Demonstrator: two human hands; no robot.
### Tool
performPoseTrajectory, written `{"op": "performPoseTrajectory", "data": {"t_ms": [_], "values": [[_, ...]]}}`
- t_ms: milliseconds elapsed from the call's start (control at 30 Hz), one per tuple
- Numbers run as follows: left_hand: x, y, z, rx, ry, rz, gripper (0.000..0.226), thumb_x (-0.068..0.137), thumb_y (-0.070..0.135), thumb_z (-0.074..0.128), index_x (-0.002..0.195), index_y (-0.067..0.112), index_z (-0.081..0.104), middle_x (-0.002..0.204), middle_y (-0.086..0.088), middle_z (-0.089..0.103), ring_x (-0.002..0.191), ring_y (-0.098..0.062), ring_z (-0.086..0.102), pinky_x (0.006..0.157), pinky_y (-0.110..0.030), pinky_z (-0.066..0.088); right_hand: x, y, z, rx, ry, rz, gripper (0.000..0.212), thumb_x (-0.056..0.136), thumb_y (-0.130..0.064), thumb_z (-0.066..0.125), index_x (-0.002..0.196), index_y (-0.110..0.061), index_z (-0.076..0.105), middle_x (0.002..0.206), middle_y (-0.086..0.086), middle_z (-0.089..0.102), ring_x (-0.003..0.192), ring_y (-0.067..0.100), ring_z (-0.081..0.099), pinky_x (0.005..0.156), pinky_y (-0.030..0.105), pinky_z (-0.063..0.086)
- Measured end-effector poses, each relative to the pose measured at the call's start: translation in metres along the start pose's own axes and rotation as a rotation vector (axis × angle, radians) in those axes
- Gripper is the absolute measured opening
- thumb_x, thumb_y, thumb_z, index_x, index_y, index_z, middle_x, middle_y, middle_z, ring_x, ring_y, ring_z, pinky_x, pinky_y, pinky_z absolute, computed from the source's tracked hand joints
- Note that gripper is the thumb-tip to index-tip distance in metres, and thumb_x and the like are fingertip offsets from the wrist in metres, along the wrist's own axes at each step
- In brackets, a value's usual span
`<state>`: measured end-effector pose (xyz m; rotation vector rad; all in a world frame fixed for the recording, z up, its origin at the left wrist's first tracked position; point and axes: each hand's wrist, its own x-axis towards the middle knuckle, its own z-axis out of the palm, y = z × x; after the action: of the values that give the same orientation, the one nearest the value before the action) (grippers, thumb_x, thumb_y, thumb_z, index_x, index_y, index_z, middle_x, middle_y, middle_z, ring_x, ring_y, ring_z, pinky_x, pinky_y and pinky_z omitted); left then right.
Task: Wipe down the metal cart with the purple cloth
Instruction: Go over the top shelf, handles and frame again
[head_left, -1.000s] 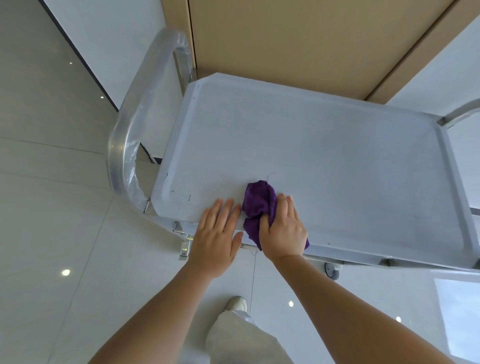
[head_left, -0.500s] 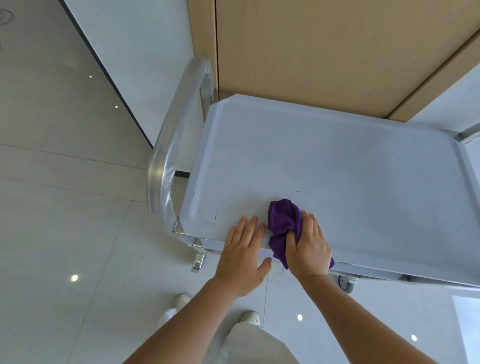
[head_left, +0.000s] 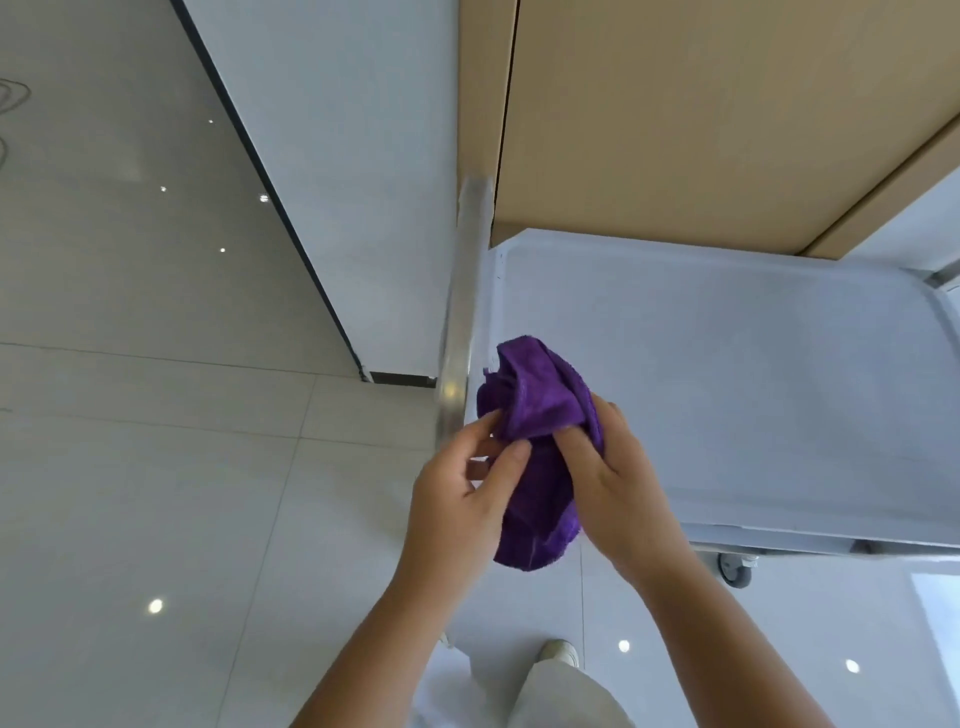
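Right now the cloth (head_left: 540, 441) is bunched off the cart (head_left: 727, 389), pinched by the left hand (head_left: 462, 499) and clamped in the right hand (head_left: 618, 488), whose grip hovers by the cart's near-left corner. Probably a refold mid-job; remaining wiping can't be judged. No writing shows.

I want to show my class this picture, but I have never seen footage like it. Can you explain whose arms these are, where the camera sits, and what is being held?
No machine here: a person wears a wide-angle camera on the head, looking down at their own arms. The left hand and the right hand both hold a bunched purple cloth, lifted in front of the near left corner of a metal cart. Nothing else shows on the cart's flat tray. A shiny handle runs along the cart's left end, and one wheel shows underneath. Below are the tiled floor and a shoe.
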<state>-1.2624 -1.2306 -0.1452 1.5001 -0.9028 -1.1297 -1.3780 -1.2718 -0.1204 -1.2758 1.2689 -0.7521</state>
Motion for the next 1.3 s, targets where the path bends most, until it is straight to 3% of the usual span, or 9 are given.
{"op": "performPoseTrajectory", "data": {"t_ms": [200, 267, 367, 467, 633, 800, 933, 1067, 1300], "values": [[0.032, 0.026, -0.052, 0.035, 0.146, 0.131, 0.021, 0.092, 0.014, 0.055, 0.097, 0.033, 0.064, 0.092, 0.013, 0.069, 0.087, -0.004, 0.064, 0.073, -0.012, 0.049, 0.028, -0.032, 0.056, 0.003, 0.34, -0.105, 0.021, 0.095, -0.019, 0.043, 0.077, -0.026, 0.05, 0.092, -0.004, 0.049, 0.089, 0.016, 0.049, 0.078, 0.027, 0.041], [0.046, 0.019, -0.06, 0.09, 0.14, 0.085, 0.021, 0.094, 0.013, 0.052, 0.101, 0.03, 0.062, 0.094, 0.018, 0.064, 0.092, -0.003, 0.062, 0.073, -0.004, 0.044, 0.048, -0.032, 0.071, -0.076, 0.444, -0.124, 0.015, 0.092, -0.02, 0.042, 0.095, -0.023, 0.057, 0.105, -0.003, 0.048, 0.102, 0.018, 0.045, 0.09, 0.03, 0.038], [0.054, -0.004, -0.061, 0.156, 0.054, -0.028, 0.027, 0.095, 0.012, 0.048, 0.109, 0.033, 0.057, 0.107, 0.019, 0.058, 0.104, -0.002, 0.053, 0.079, -0.005, 0.037, 0.073, -0.02, 0.092, -0.212, 0.285, -0.065, 0.05, 0.089, -0.023, 0.044, 0.138, -0.033, 0.041, 0.135, 0.004, 0.036, 0.122, 0.022, 0.039, 0.107, 0.039, 0.032], [0.045, -0.029, -0.053, 0.235, 0.012, -0.066, 0.034, 0.095, 0.017, 0.048, 0.127, 0.028, 0.051, 0.124, 0.012, 0.054, 0.114, 0.0, 0.048, 0.086, -0.008, 0.034, 0.08, -0.006, 0.1, -0.222, 0.248, -0.094, 0.059, 0.092, -0.013, 0.047, 0.145, -0.034, 0.03, 0.142, 0.0, 0.029, 0.122, 0.017, 0.042, 0.101, 0.028, 0.038], [0.027, -0.06, -0.045, 0.383, 0.007, 0.095, 0.045, 0.09, 0.039, 0.053, 0.132, 0.042, 0.038, 0.116, 0.025, 0.052, 0.108, 0.01, 0.047, 0.086, -0.005, 0.036, 0.082, 0.011, 0.104, -0.336, 0.34, -0.228, 0.063, 0.087, -0.01, 0.053, 0.144, -0.03, 0.034, 0.141, 0.003, 0.033, 0.118, 0.02, 0.047, 0.087, 0.023, 0.039], [0.031, -0.077, -0.054, 0.531, 0.059, -0.097, 0.105, 0.062, 0.082, 0.037, 0.144, 0.017, 0.032, 0.14, -0.002, 0.045, 0.13, -0.017, 0.038, 0.106, -0.037, 0.034, 0.081, 0.026, 0.113, -0.451, 0.481, -0.367, 0.059, 0.079, -0.026, 0.051, 0.137, -0.028, 0.039, 0.13, 0.014, 0.046, 0.109, 0.032, 0.055, 0.073, 0.035, 0.052], [0.037, -0.073, -0.067, 0.601, 0.039, -0.117, 0.127, 0.044, 0.099, 0.031, 0.142, 0.017, 0.036, 0.138, 0.0, 0.047, 0.129, -0.019, 0.038, 0.105, -0.042, 0.035, 0.071, 0.037, 0.115, -0.519, 0.479, -0.444, 0.056, 0.077, -0.028, 0.049, 0.132, -0.027, 0.034, 0.126, 0.019, 0.048, 0.109, 0.036, 0.056, 0.072, 0.032, 0.05], [0.042, -0.074, -0.078, 0.668, -0.039, -0.077, 0.091, 0.065, 0.048, 0.078, 0.141, 0.017, 0.038, 0.134, -0.001, 0.05, 0.128, -0.022, 0.038, 0.105, -0.04, 0.035, 0.062, 0.051, 0.117, -0.543, 0.491, -0.517, 0.058, 0.078, -0.026, 0.052, 0.132, -0.026, 0.032, 0.128, 0.013, 0.038, 0.108, 0.041, 0.055, 0.082, 0.036, 0.05], [0.025, -0.097, -0.077, 0.378, -0.055, -0.209, 0.063, 0.077, 0.001, 0.07, 0.132, 0.02, 0.046, 0.122, 0.006, 0.054, 0.116, -0.008, 0.049, 0.081, 0.0, 0.034, 0.048, 0.083, 0.124, -0.677, 0.576, -0.611, 0.068, 0.081, -0.016, 0.058, 0.137, -0.018, 0.021, 0.128, 0.019, 0.033, 0.106, 0.035, 0.047, 0.082, 0.042, 0.052]]}}
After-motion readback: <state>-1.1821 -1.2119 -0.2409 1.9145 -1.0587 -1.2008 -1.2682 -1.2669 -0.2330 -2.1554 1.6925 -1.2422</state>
